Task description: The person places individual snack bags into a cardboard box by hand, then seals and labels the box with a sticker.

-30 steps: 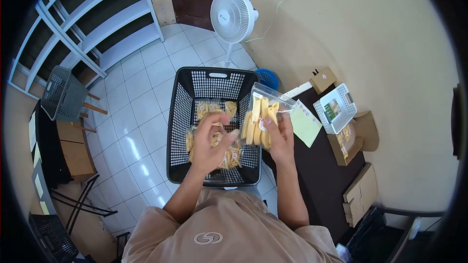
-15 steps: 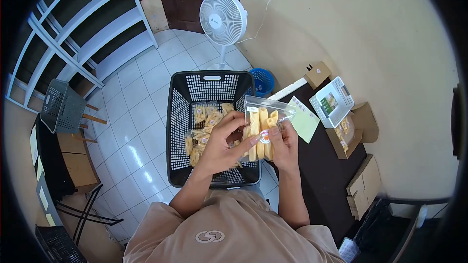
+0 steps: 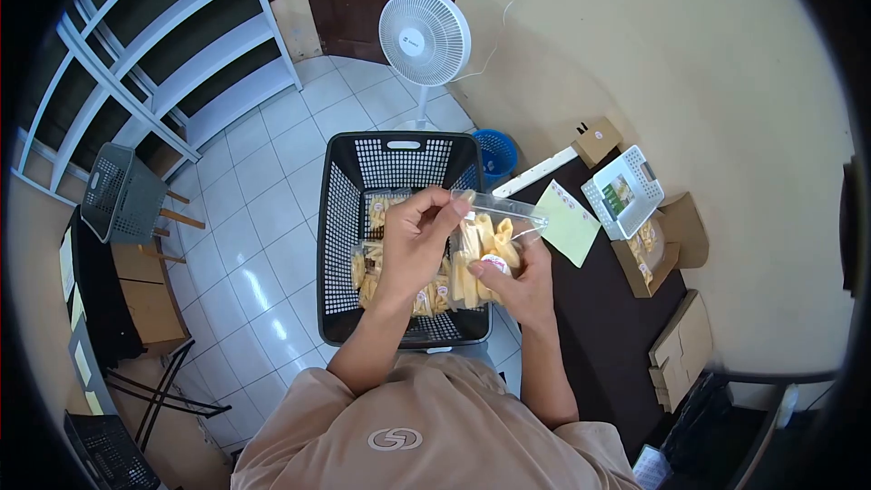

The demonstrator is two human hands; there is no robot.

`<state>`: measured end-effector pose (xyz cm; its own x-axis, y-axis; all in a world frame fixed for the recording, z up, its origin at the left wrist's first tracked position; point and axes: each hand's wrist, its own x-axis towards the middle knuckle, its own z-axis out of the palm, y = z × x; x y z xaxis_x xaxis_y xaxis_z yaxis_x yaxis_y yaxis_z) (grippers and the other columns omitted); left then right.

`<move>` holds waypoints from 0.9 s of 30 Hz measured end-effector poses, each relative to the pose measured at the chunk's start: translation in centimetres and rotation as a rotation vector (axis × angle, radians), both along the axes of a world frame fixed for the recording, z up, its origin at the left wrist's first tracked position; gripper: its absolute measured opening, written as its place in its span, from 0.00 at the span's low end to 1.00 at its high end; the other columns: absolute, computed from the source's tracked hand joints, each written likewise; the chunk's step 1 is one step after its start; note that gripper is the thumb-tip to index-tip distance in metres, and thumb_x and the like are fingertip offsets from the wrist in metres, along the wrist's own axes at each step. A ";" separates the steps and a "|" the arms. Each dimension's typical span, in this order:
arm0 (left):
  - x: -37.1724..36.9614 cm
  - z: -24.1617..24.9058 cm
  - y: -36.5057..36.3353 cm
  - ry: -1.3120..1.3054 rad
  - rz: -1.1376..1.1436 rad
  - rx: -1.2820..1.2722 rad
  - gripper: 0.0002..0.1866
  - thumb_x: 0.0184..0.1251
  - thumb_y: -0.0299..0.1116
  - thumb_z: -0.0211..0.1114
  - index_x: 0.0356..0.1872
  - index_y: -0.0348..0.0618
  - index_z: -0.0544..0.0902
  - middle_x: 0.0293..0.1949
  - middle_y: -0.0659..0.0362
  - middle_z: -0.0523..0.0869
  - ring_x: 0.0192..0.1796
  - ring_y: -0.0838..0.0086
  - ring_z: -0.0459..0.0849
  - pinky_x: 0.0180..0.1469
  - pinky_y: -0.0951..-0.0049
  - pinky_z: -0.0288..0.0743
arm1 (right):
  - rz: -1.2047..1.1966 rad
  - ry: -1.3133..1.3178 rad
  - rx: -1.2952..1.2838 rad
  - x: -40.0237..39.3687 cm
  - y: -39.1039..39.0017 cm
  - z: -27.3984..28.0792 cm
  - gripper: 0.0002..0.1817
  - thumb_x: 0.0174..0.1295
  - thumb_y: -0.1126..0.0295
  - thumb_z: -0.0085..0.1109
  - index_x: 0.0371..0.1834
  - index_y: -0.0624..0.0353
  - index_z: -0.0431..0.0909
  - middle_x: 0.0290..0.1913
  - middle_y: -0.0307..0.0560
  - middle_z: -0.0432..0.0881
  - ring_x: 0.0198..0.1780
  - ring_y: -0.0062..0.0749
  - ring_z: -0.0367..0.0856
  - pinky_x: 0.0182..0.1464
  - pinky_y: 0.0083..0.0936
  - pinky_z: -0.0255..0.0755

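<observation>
Between my hands is a clear plastic bag [image 3: 472, 268] of pale yellow, tube-shaped snacks, with a round white and orange sticker on its front. My left hand [image 3: 422, 240] pinches the bag's upper left corner near the top edge. Lower down on the right side, my right hand [image 3: 522, 286] grips the bag, its thumb close to the sticker. Below them stands a black perforated crate [image 3: 336, 218], and several similar snack bags [image 3: 370, 263] lie inside it, partly hidden by my left hand.
On the dark table [image 3: 599, 336] at the right are a sheet of green stickers [image 3: 567, 222], a white basket [image 3: 646, 183] and an open cardboard box [image 3: 670, 263] with snack bags. A white fan [image 3: 425, 36] and a blue bin [image 3: 494, 152] stand beyond the crate.
My left hand has shifted up from the bag's side to its top left corner. The bag's top now tilts and looks flatter. My right hand still holds the right side, slightly lower.
</observation>
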<state>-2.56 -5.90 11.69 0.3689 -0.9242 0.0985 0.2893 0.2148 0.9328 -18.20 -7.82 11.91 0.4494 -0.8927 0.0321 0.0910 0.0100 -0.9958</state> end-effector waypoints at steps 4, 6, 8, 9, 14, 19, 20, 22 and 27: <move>-0.6 -0.2 -0.2 0.052 0.026 -0.019 0.10 0.70 0.28 0.61 0.29 0.34 0.80 0.24 0.69 0.77 0.26 0.89 0.69 0.27 0.84 0.61 | 0.061 0.006 0.003 1.0 1.4 -1.8 0.29 0.50 0.75 0.72 0.55 0.67 0.71 0.51 0.46 0.76 0.53 0.25 0.75 0.55 0.24 0.71; 0.2 0.0 0.0 -0.182 0.027 -0.003 0.11 0.71 0.28 0.59 0.28 0.34 0.79 0.21 0.67 0.76 0.25 0.89 0.68 0.25 0.83 0.61 | 0.081 -0.094 0.052 0.5 1.7 -2.3 0.28 0.51 0.74 0.72 0.56 0.67 0.71 0.49 0.43 0.75 0.52 0.25 0.74 0.57 0.23 0.69; 1.7 -1.0 0.2 -0.453 0.002 -0.120 0.09 0.69 0.26 0.60 0.27 0.34 0.77 0.18 0.60 0.75 0.20 0.82 0.69 0.24 0.77 0.62 | 0.313 -0.156 0.110 -1.2 1.1 -3.1 0.23 0.56 0.75 0.68 0.54 0.68 0.72 0.48 0.42 0.74 0.50 0.23 0.72 0.54 0.23 0.69; 1.9 -1.1 0.7 -0.562 -0.073 -0.095 0.08 0.68 0.25 0.60 0.28 0.33 0.76 0.19 0.55 0.75 0.20 0.75 0.71 0.25 0.73 0.63 | 0.276 -0.113 -0.125 -1.4 0.4 -3.2 0.14 0.61 0.74 0.64 0.48 0.66 0.76 0.40 0.39 0.77 0.41 0.19 0.73 0.43 0.21 0.70; 0.8 -4.6 2.6 -0.683 -0.383 -0.109 0.07 0.65 0.23 0.60 0.28 0.32 0.75 0.23 0.46 0.76 0.23 0.57 0.75 0.28 0.65 0.67 | 0.184 0.224 -0.154 -1.1 1.4 -4.1 0.09 0.65 0.72 0.59 0.31 0.66 0.74 0.21 0.45 0.75 0.23 0.23 0.74 0.26 0.24 0.66; -0.4 -7.2 3.1 -0.663 -0.250 0.011 0.08 0.66 0.23 0.58 0.27 0.32 0.75 0.22 0.51 0.77 0.23 0.67 0.75 0.27 0.69 0.67 | 0.166 0.278 -0.336 -0.9 1.7 -6.5 0.08 0.64 0.71 0.55 0.38 0.65 0.76 0.25 0.55 0.78 0.27 0.41 0.80 0.32 0.32 0.71; -0.4 -8.1 3.4 -0.647 -0.173 0.048 0.09 0.67 0.24 0.57 0.27 0.32 0.76 0.20 0.55 0.77 0.23 0.75 0.75 0.26 0.72 0.66 | 0.125 0.283 -0.331 -0.8 2.1 -7.0 0.08 0.64 0.71 0.55 0.38 0.65 0.76 0.25 0.55 0.78 0.27 0.41 0.80 0.32 0.32 0.71; -0.5 -9.2 3.7 -0.647 -0.213 0.086 0.10 0.69 0.25 0.56 0.26 0.33 0.75 0.21 0.61 0.75 0.26 0.82 0.70 0.27 0.76 0.64 | 0.157 0.312 -0.290 -0.9 2.4 -7.6 0.08 0.65 0.70 0.52 0.38 0.66 0.76 0.27 0.58 0.79 0.30 0.54 0.79 0.36 0.37 0.71; -2.5 -11.1 3.5 -0.470 -0.145 0.159 0.15 0.72 0.26 0.56 0.23 0.35 0.67 0.20 0.66 0.65 0.27 0.83 0.60 0.27 0.77 0.57 | 0.218 0.373 -0.282 -3.2 2.5 -7.5 0.12 0.65 0.67 0.51 0.33 0.67 0.75 0.29 0.62 0.78 0.32 0.56 0.79 0.36 0.42 0.70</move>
<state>-5.04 -2.40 0.55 0.1859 -0.9796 0.0766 -0.1524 0.0483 0.9871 -21.42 -5.34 4.43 0.6507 -0.7569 0.0601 -0.2454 -0.2845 -0.9267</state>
